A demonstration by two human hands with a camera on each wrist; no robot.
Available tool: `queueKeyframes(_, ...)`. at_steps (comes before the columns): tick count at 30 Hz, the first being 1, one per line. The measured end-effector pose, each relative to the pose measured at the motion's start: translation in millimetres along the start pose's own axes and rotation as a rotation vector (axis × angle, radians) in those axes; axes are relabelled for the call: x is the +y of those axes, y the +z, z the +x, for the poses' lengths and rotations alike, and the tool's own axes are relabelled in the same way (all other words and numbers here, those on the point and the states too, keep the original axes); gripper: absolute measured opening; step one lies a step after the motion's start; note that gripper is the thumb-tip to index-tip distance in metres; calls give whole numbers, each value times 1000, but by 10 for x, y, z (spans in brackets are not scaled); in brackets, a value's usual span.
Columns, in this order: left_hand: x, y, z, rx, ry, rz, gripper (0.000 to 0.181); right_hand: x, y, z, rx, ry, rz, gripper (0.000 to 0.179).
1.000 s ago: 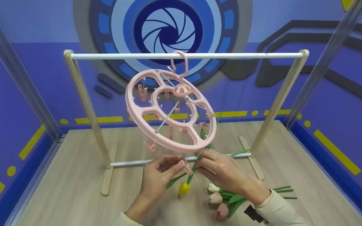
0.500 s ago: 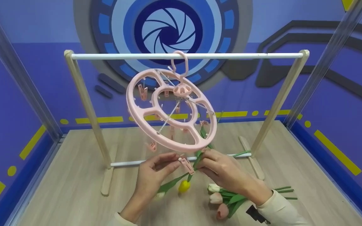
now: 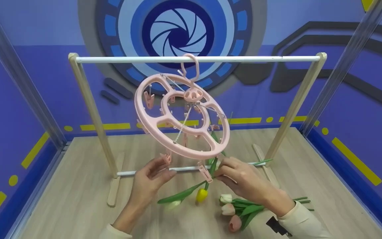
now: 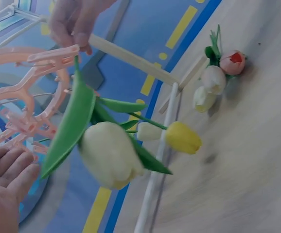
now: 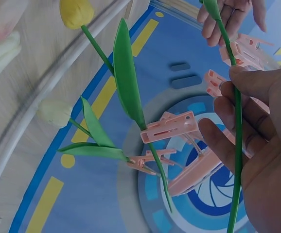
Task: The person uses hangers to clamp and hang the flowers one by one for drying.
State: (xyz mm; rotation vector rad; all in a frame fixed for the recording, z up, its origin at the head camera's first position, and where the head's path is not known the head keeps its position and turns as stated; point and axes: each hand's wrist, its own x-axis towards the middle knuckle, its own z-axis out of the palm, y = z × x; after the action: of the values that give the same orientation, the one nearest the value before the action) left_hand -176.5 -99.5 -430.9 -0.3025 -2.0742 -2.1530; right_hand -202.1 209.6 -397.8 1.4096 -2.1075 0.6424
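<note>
A pink round clip hanger point(image 3: 177, 146) hangs tilted, with several clothespins dangling from it. In the head view my left hand point(image 3: 143, 186) is beside a pink clothespin point(image 3: 166, 158), thumb and fingers apart. My right hand point(image 3: 244, 181) pinches the green stem point(image 5: 237, 131) of a tulip between thumb and fingers. Close by, a clothespin point(image 3: 205, 173) sits on that stem; the left wrist view shows its white tulip point(image 4: 111, 155) hanging head down. A yellow tulip point(image 3: 201, 195) and another white tulip point(image 5: 55, 112) hang from further clothespins.
The hanger's hook is over the white bar point(image 3: 244, 59) of a wooden-legged rack point(image 3: 95, 116). Several white and pink tulips point(image 3: 228, 209) lie on the table at the right, below my right forearm. A lower white bar point(image 3: 134, 173) crosses behind my hands.
My left hand has let go of the clothespin by the stem and moved left to another clothespin. The hanger has turned slightly. My right hand has shifted a little right, still on the stem.
</note>
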Motion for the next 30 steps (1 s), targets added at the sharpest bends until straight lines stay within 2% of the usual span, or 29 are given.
queueKeyframes(8, 172, -71, 104, -80, 204, -28, 47, 15, -54, -59, -19, 26, -13, 27)
queueKeyframes(13, 229, -44, 158, -98, 262, -52, 41, 29, -70, -84, -29, 33, -20, 27)
queueKeyframes(22, 256, -3, 171, -58, 260, -16, 34, 45, -89, -101, -26, 22, -41, 28)
queueKeyframes(30, 265, 29, 142, -42, 185, -7, 33, 40, -105, -87, -16, 25, -107, 25)
